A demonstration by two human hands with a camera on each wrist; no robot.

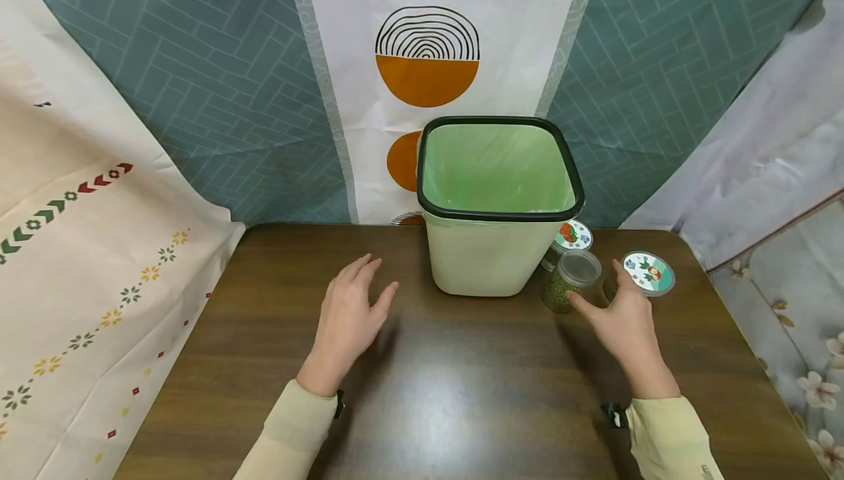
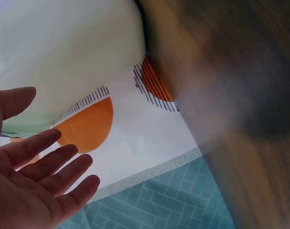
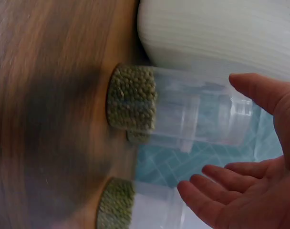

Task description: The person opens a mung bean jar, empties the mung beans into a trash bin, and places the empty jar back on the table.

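You look to be at the reaching step: your right hand (image 1: 629,326) is among the jars near the far right corner of the tabletop (image 1: 455,374), its fingers spread well apart from the thumb and gripping nothing. In the head view the thumb overlaps the front jar (image 1: 562,288), which is part-filled with small green grains; the fingers lie beside the right-hand jar (image 1: 649,273). You cannot tell from these views whether they touch either one. The front jar stands upright just beside the green bin (image 1: 488,260), with a rear jar (image 1: 574,234) partly hidden behind the bin, towards the tabletop's far edge. Your left hand (image 1: 349,319), fingers relaxed and holding nothing, hovers left of the bin over the tabletop's left half.

The front jar seems the likelier pick, being nearest your thumb. The next move would then call for bringing your fingers in from the right, opposite the thumb, and closing gently on its smooth clear wall. Mind your knuckles: a sideways nudge could tip the right-hand jar.
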